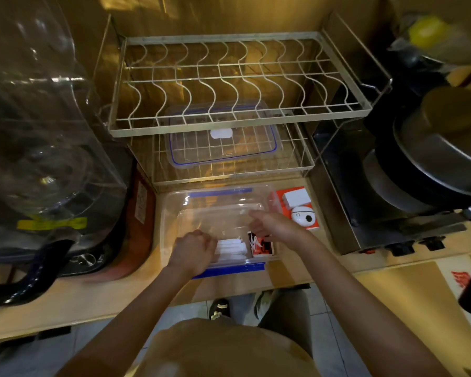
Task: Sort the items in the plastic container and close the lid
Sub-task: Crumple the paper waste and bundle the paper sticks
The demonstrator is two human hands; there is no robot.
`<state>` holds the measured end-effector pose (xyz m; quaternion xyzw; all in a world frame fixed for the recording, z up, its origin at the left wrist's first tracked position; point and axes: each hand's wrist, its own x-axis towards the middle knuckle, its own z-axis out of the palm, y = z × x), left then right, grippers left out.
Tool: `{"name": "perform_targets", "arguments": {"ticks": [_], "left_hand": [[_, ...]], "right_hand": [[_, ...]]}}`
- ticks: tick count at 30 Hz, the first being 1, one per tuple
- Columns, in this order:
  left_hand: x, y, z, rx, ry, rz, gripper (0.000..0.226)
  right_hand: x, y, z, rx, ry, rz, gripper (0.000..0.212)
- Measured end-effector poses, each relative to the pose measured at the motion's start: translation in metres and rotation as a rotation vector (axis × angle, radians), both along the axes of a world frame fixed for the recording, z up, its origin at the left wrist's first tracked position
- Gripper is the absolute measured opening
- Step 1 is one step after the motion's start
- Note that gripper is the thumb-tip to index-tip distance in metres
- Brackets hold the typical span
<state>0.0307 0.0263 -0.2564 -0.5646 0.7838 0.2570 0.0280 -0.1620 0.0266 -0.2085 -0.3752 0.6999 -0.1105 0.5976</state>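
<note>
Hands — left (192, 251), right (273, 227) — curled inside container (172, 202).

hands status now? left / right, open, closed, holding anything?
Left hand: curled closed inside the plastic container, beside the white items; cannot tell if it holds one.
Right hand: fingers loosely curled over the container, apparently holding nothing.

Wooden counter (93, 300), tiled floor (321, 317), metal dish rack (239, 77) against wall, dim yellowish light.
</note>
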Motion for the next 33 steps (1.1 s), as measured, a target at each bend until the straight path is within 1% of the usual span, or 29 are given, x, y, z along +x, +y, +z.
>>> {"name": "perform_targets", "arguments": {"ticks": [2,4,5,7,8,10,11,13,17,19,24,29,33], "left_hand": [[0.0,0.0,-0.001,0.023,0.007,0.011,0.039],[0.0,0.0,-0.002,0.026,-0.003,0.008,0.038],[0.0,0.001,-0.003,0.027,-0.006,0.015,0.037],[0.0,0.001,-0.003,0.035,-0.003,0.047,0.037],[0.0,0.001,-0.002,0.042,0.002,0.063,0.037],[0.0,0.001,-0.001,0.056,0.016,0.087,0.038],[0.0,0.001,0.0,0.061,0.019,0.092,0.038],[0.0,0.002,0.001,0.07,0.019,0.095,0.039],[0.0,0.001,-0.003,0.091,0.021,0.119,0.039],[0.0,0.0,-0.003,0.098,0.026,0.12,0.038],[0.001,0.0,-0.003,0.113,0.031,0.124,0.038],[0.0,0.001,0.001,0.119,0.037,0.125,0.036],[0.0,0.0,0.003,0.118,0.048,0.112,0.036]], "right_hand": [[0.009,0.007,-0.001,-0.037,0.062,0.113,0.041],[0.018,0.012,-0.016,-0.062,0.206,0.255,0.033],[0.022,0.014,-0.023,-0.075,0.317,0.294,0.034],[0.027,0.014,-0.04,-0.048,0.513,0.427,0.049],[0.027,0.013,-0.046,-0.041,0.582,0.541,0.055],[0.028,0.011,-0.052,-0.047,0.634,0.655,0.058],[0.028,0.009,-0.05,-0.043,0.637,0.651,0.058],[0.026,0.003,-0.052,-0.101,0.641,0.659,0.055],[0.024,-0.003,-0.055,-0.139,0.694,0.79,0.043],[0.023,-0.004,-0.054,-0.144,0.705,0.778,0.041],[0.02,-0.005,-0.053,-0.256,0.719,0.667,0.031],[0.026,-0.007,-0.061,-0.34,0.804,0.701,0.032],[0.027,-0.009,-0.064,-0.347,0.791,0.665,0.028]]}}
